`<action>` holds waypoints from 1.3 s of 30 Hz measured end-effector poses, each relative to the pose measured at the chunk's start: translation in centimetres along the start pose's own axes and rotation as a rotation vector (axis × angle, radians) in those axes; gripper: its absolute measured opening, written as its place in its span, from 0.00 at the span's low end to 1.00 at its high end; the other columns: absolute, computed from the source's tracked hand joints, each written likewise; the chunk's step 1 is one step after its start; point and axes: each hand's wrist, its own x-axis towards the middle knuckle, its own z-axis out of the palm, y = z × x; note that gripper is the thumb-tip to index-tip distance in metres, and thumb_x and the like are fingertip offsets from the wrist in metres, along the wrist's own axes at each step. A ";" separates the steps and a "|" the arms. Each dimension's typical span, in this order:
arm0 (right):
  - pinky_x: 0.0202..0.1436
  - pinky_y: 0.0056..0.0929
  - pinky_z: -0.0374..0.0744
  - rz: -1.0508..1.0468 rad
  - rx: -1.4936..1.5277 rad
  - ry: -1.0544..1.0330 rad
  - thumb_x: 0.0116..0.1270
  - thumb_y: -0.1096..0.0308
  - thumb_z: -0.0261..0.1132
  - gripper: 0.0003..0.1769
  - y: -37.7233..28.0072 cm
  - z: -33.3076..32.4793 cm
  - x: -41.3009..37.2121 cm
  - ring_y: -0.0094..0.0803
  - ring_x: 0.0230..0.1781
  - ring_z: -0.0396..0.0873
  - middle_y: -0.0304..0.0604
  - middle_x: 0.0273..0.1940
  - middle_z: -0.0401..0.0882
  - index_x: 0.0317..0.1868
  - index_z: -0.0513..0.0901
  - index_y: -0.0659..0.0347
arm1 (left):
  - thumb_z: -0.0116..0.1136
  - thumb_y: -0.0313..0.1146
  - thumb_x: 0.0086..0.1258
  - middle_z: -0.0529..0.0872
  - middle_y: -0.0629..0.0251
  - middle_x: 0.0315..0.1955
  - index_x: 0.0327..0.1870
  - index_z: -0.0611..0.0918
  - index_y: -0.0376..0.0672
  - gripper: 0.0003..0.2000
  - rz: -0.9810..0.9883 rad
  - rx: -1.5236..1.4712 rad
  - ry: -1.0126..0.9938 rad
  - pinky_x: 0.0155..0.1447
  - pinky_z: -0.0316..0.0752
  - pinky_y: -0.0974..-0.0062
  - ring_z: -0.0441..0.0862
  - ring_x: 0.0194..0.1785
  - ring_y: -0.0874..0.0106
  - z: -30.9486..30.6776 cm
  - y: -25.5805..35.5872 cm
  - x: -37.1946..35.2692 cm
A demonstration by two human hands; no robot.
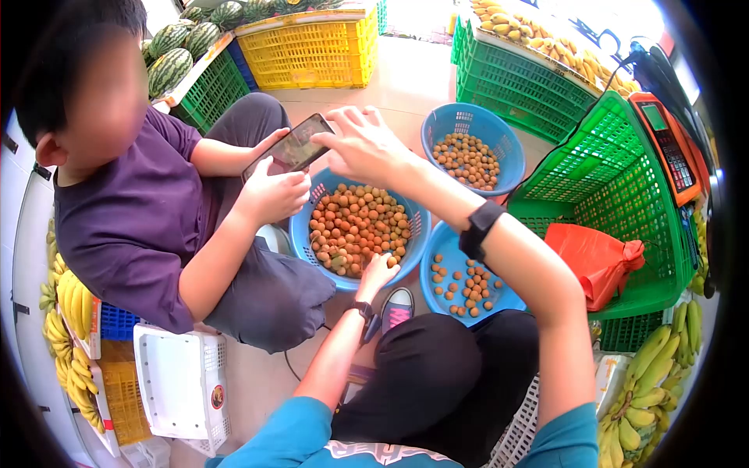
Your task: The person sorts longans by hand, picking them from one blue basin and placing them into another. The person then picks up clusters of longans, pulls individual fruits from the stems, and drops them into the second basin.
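Round brown longans (359, 226) fill a blue basket (421, 226) in front of me. My left hand (378, 274) reaches to the near side of this basket, its fingers closed on a longan (392, 261). Raised above the basket's far side, my right hand (365, 147) has its fingers apart, with one fingertip at the edge of a smartphone (290, 148). The phone is held in both hands (273, 191) of another person, who sits on my left.
A second blue basket (511, 168) of longans and a shallow blue basin (437, 300) with fewer stand on the right. Beside them, a green crate (601, 175) holds a red plastic bag (589, 261). An orange scale (667, 148), bananas (647, 390) and watermelons (169, 72) surround us.
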 end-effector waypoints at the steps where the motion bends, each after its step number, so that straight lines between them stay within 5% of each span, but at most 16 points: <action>1: 0.54 0.44 0.61 -0.013 0.032 0.077 0.52 0.62 0.58 0.18 -0.4 0.9 0.3 0.41 0.52 0.63 0.47 0.46 0.67 0.45 0.75 0.57 | 0.53 0.44 0.51 0.71 0.49 0.44 0.47 0.74 0.42 0.22 0.015 -0.005 0.039 0.49 0.69 0.65 0.73 0.47 0.56 0.1 0.3 -0.4; 5: 0.58 0.45 0.54 0.001 0.037 0.161 0.50 0.58 0.61 0.20 -0.7 2.4 0.9 0.41 0.57 0.59 0.49 0.51 0.63 0.42 0.76 0.58 | 0.53 0.42 0.52 0.71 0.55 0.43 0.47 0.74 0.43 0.21 0.073 0.084 0.143 0.47 0.71 0.65 0.73 0.47 0.60 -0.1 1.4 -1.8; 11: 0.55 0.40 0.58 0.006 0.172 0.153 0.50 0.63 0.60 0.10 -1.4 -0.8 1.7 0.38 0.48 0.63 0.45 0.40 0.68 0.29 0.76 0.61 | 0.54 0.40 0.51 0.71 0.56 0.40 0.44 0.75 0.42 0.19 0.139 0.115 0.220 0.43 0.73 0.64 0.73 0.45 0.60 0.1 2.0 -1.9; 28: 0.58 0.62 0.50 -0.074 0.092 0.037 0.51 0.63 0.54 0.15 -2.6 3.8 3.7 0.33 0.57 0.59 0.42 0.49 0.65 0.41 0.78 0.48 | 0.55 0.37 0.49 0.70 0.56 0.36 0.37 0.74 0.42 0.14 0.218 0.106 0.293 0.38 0.73 0.63 0.74 0.40 0.58 0.4 2.1 -2.0; 39: 0.58 0.64 0.49 -0.017 0.081 0.042 0.52 0.62 0.53 0.18 -2.1 4.5 4.1 0.33 0.57 0.59 0.41 0.49 0.65 0.45 0.76 0.48 | 0.55 0.37 0.49 0.70 0.56 0.36 0.35 0.74 0.43 0.13 0.228 0.115 0.312 0.37 0.74 0.63 0.74 0.40 0.58 0.6 1.9 -1.8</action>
